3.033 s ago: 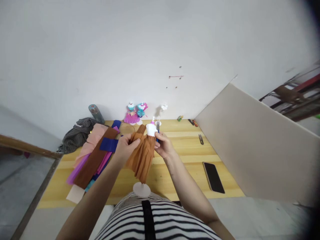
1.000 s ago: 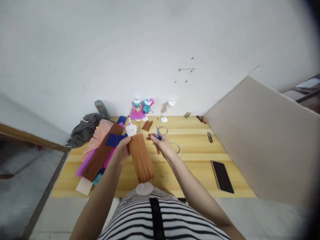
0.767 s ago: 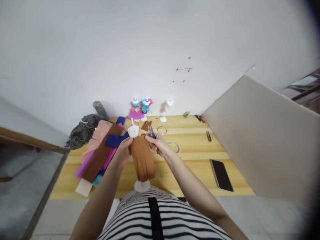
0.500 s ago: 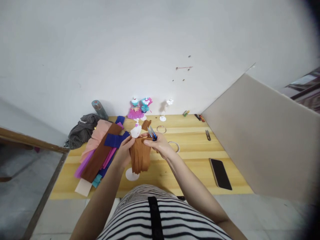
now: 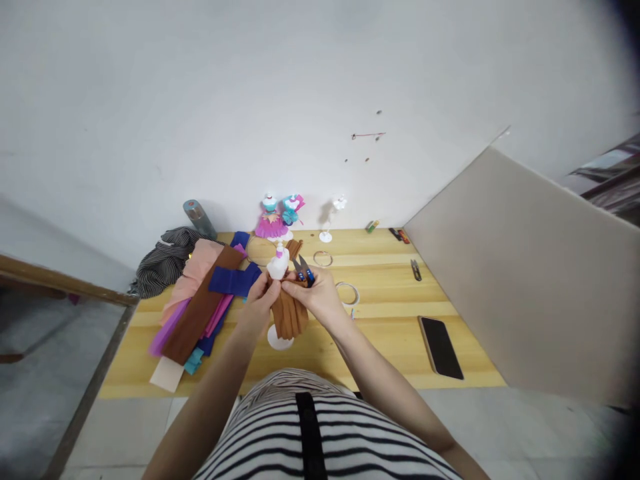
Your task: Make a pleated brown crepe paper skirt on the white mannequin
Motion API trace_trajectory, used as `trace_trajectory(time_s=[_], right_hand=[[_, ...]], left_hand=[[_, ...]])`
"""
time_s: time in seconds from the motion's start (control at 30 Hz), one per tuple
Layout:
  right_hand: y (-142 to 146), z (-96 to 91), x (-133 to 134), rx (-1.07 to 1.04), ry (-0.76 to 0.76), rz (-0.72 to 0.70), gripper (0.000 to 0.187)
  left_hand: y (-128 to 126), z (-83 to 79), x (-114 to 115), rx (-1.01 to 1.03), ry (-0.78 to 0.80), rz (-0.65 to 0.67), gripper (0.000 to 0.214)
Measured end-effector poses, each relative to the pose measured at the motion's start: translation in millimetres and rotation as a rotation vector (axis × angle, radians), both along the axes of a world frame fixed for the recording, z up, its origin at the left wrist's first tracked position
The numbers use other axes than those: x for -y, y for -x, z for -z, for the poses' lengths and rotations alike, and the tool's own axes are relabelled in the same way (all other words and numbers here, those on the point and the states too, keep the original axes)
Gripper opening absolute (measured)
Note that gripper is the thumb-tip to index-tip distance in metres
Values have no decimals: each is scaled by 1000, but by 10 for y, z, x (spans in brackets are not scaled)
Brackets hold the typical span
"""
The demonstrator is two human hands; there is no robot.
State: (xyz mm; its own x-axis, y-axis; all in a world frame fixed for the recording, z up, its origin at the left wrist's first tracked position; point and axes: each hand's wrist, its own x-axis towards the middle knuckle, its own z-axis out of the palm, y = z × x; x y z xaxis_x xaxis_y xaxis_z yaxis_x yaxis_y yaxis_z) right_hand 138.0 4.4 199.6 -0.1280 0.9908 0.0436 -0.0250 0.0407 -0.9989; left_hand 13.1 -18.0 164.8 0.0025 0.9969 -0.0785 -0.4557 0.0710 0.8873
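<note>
A small white dress-form stand (image 5: 278, 266) is held up between my hands, its round white base (image 5: 280, 339) showing below. Brown pleated material (image 5: 290, 316) hangs around its lower part like a skirt; whether it is paper or cloth I cannot tell. My left hand (image 5: 258, 303) is closed, pinching the skirt's top edge at the left. On the right, the thumb and fingers of my right hand (image 5: 320, 293) pinch the same edge. Blue-handled thread snips (image 5: 306, 272) are also tucked in that hand, blades pointing up and away. The fingertips behind the material are hidden.
Folded colored strips (image 5: 200, 307) are piled at the left beside a striped cloth (image 5: 170, 263) and a bottle (image 5: 199, 219). Dressed miniature forms (image 5: 271, 223) and a bare white stand (image 5: 326, 236) line the wall. Wire rings (image 5: 348, 294), black snips (image 5: 416, 270) and a phone (image 5: 441, 348) lie rightward.
The white form and brown skirt have shifted slightly right and turned more upright. My left hand has moved right, closer to my right hand, and both thumbs now meet near the skirt's top edge.
</note>
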Motion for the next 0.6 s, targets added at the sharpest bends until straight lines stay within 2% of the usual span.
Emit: trace_trajectory(time_s=[0.13,0.37,0.6], right_hand=[[4,-21,16,10,-44,50,18],[1,25,62,98,-51,113,17],[13,54,39,13,-84,121,18]], left_hand=[[-27,-30,13,-1,0,5,39],[-62,38,22,-71,-2,-6,40],[-43,-116,19,-243,-60,35,47]])
